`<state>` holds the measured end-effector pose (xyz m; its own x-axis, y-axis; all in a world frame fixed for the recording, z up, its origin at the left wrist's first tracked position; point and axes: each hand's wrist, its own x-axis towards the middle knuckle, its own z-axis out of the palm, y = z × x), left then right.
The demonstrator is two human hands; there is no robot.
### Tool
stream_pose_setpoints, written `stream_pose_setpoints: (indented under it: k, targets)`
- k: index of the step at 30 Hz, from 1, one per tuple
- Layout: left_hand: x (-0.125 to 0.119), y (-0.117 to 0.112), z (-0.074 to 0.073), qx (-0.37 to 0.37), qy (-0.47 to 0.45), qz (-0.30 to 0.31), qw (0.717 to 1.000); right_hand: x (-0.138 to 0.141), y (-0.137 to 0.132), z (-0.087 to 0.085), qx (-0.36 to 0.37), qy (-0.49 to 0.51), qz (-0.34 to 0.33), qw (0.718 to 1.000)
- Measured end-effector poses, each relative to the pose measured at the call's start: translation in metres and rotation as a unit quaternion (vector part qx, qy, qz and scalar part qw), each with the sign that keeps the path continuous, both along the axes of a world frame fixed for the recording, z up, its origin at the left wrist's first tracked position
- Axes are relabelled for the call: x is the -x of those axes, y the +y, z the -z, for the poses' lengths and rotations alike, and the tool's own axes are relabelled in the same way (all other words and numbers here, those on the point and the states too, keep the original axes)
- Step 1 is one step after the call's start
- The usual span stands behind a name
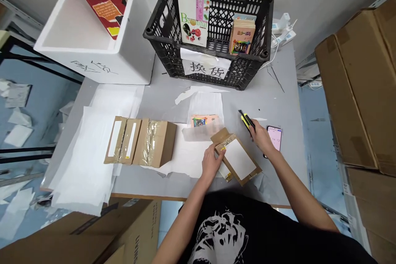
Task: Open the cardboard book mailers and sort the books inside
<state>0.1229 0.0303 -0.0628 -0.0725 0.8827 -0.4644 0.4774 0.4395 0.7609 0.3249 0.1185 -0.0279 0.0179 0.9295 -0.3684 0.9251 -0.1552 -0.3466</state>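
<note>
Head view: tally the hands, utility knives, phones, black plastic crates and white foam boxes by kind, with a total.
Hands: 2 (left hand, right hand)
Utility knife: 1
Phone: 1
Black plastic crate: 1
White foam box: 1
Total: 6

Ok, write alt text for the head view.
The left hand holds a cardboard box over a gray table; the right hand holds a cutter. Taped boxes sit to the left, a phone to the right, and a black crate of books behind.
</note>
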Motion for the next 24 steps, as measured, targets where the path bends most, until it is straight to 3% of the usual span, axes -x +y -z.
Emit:
stream_pose_setpoints:
  k: [3, 5, 10, 24]
  targets:
    - [-0.001, -0.001, -0.005, 0.017, 0.018, 0.004, 1.0, 0.003, -0.037, -0.048, -0.017, -0.004, -0.086, 0.996]
    - [-0.002, -0.001, -0.008, 0.024, 0.022, 0.008, 0.999, 0.013, -0.061, -0.064, -0.02, -0.056, -0.146, 0.988]
    - [-0.004, -0.001, -0.01, 0.03, 0.023, 0.019, 0.999, 0.04, -0.085, -0.058, 0.022, -0.172, -0.217, 0.961]
    - [-0.006, -0.003, -0.006, 0.027, -0.004, 0.001, 1.0, 0.058, -0.105, -0.057, 0.053, -0.202, -0.224, 0.952]
